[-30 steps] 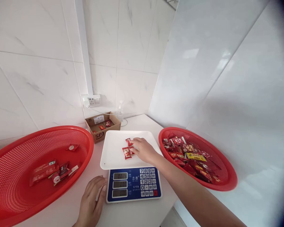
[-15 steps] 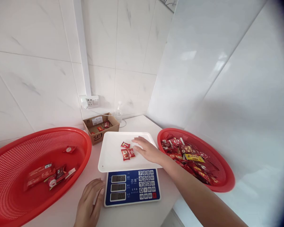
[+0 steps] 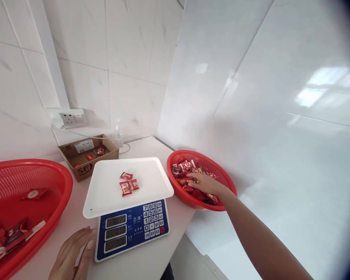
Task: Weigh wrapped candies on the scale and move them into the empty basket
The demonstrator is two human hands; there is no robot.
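My right hand (image 3: 203,182) reaches into the right red basket (image 3: 233,190), over a heap of red-wrapped snacks (image 3: 200,194). Its thumb and fingers are around a small wrapped candy (image 3: 195,180), partly hidden by the hand. My left hand (image 3: 72,254) rests on the table at the scale's left edge, fingers stretched and thumb apart, holding nothing. Between the hands stands a blue digital scale (image 3: 134,229) with a white tray (image 3: 105,194) on top. Three red candy packets lie on the tray: one packet (image 3: 126,175) apart, two packets (image 3: 129,187) touching.
At the left stands another red basket (image 3: 64,182) with several red packets (image 3: 8,237) in it. A cardboard box (image 3: 105,154) holding a few red packets is behind the tray. Beside it stand a clear plastic bottle (image 3: 118,134) and a white cable. A wall socket (image 3: 71,118) is above.
My right hand has moved from above the tray into the right basket. The view has turned right. The three packets stay on the tray, and my left hand remains beside the scale.
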